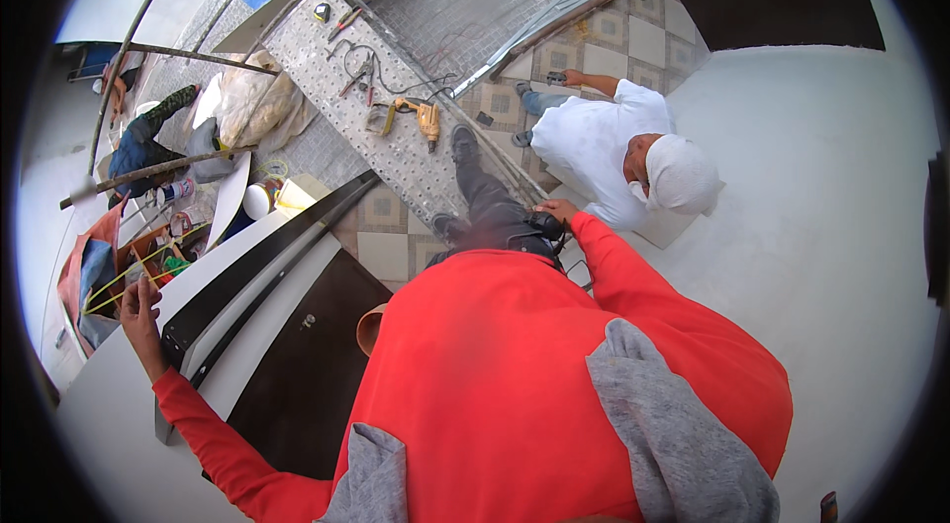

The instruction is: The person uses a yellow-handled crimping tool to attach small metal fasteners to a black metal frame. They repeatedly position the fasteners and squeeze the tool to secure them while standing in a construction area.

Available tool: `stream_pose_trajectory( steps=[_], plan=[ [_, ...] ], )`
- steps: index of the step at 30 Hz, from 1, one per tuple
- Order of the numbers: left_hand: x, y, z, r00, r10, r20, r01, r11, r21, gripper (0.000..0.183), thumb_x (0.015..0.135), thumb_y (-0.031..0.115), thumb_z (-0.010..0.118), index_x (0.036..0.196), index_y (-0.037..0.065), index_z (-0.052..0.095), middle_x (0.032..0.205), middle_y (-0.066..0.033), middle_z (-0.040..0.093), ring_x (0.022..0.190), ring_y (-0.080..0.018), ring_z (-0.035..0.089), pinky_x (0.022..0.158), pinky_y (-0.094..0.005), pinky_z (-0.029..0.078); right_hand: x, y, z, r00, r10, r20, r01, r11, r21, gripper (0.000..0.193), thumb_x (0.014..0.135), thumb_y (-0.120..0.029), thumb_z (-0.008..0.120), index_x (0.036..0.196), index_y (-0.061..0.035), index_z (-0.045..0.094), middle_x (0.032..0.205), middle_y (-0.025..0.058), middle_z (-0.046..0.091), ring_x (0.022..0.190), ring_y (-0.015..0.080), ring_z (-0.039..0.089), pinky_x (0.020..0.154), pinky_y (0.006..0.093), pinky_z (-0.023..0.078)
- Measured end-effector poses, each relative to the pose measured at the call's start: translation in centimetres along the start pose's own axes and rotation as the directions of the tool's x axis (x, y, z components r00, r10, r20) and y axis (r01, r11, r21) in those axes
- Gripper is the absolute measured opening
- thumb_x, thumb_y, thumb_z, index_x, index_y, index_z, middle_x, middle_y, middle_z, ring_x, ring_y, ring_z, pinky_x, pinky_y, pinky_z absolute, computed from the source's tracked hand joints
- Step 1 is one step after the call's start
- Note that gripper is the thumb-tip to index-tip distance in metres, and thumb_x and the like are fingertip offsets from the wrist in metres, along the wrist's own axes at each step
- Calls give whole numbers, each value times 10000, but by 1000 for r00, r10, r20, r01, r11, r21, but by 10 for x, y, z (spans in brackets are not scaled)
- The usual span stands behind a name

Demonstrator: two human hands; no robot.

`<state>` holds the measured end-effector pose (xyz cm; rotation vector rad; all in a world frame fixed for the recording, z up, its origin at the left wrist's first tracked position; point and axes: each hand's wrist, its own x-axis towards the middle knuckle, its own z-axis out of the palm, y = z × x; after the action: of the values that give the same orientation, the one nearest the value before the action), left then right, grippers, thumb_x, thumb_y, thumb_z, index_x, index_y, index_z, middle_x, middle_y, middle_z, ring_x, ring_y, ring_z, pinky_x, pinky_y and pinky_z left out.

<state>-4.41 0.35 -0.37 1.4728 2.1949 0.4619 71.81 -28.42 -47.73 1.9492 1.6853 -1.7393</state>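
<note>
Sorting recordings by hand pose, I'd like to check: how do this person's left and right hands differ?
The left hand is stretched out to the side, while the right hand is near the waist, beside a black pouch. The left hand's bent fingers show clearly, but the right hand's finger pose is too small to make out. Both hands are bare and extend from red sleeves.

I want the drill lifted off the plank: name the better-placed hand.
Probably the right hand: it is nearer in view to the yellow-orange power drill on the metal plank, though whether it is free is unclear. The left hand is stretched out sideways.
</note>
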Motion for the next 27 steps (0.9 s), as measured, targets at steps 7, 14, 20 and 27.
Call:
stream_pose_trajectory(
  steps=[7,14,20,27],
  plan=[
    [17,-26,-2,992,121,-23,-123,984,-130,310,1019,404,667,1054,99,710,874,18,688,776,-32,619,615,-180,392,-7,61,53,984,-6,-175,55,959,278,347,953,-360,722,1168,-91,764,987,15,751,818,128,679,720,294,546],
    [42,-51,3,989,149,3,-142,945,-293,319,1006,376,698,1010,57,691,817,11,659,703,-30,578,542,-188,390,-42,48,49,917,-320,-238,342,938,57,402,958,-378,669,1269,-126,703,1046,40,717,895,183,640,749,327,501],
    [45,-49,7,964,263,-21,-263,949,-174,339,1003,384,701,971,47,684,788,17,617,721,-46,582,616,-200,443,-74,4,30,973,229,1,-226,961,162,515,1000,-498,572,1314,-104,673,1162,137,724,1074,299,685,957,386,524],
    [31,-25,10,951,310,9,-307,945,-109,368,1000,385,699,925,25,689,756,12,617,665,-61,554,610,-228,425,-102,11,38,939,336,77,-333,827,453,397,1000,-408,637,1300,-153,690,955,12,725,718,144,673,578,352,539]
  ],
)
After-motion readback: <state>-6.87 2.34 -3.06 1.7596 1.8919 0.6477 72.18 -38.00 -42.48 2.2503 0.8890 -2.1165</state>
